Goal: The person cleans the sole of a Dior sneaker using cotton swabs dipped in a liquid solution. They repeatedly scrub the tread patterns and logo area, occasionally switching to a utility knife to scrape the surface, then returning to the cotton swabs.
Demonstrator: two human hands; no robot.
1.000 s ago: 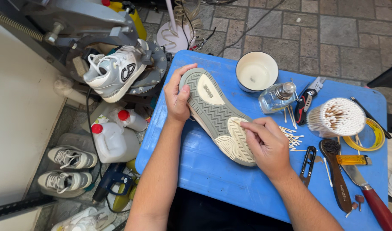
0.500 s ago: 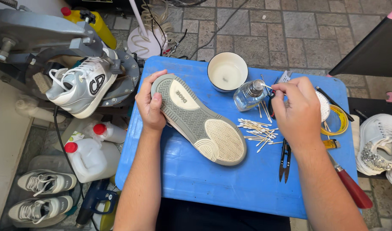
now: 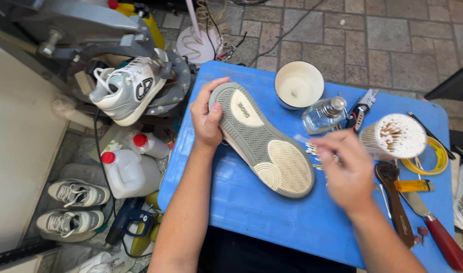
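Shoe sole (image 3: 264, 144): grey, cream patches, fine ribbed tread. Table (image 3: 251, 212): bright blue. Bowl (image 3: 298, 84): white inside, dark rim.

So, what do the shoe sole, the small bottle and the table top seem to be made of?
Shoe sole: likely rubber, matte grey and cream, with moulded ridges. Small bottle: clear glass or hard plastic, see-through and glossy, with a shiny metal-looking cap. Table top: probably blue plastic, a smooth dull surface with scuffs.

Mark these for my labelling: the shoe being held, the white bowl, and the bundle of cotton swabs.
shoe (image 3: 264, 144), head view, middle of the upturned sole.
white bowl (image 3: 298, 86), head view, inner floor.
bundle of cotton swabs (image 3: 395, 135), head view, swab tips.
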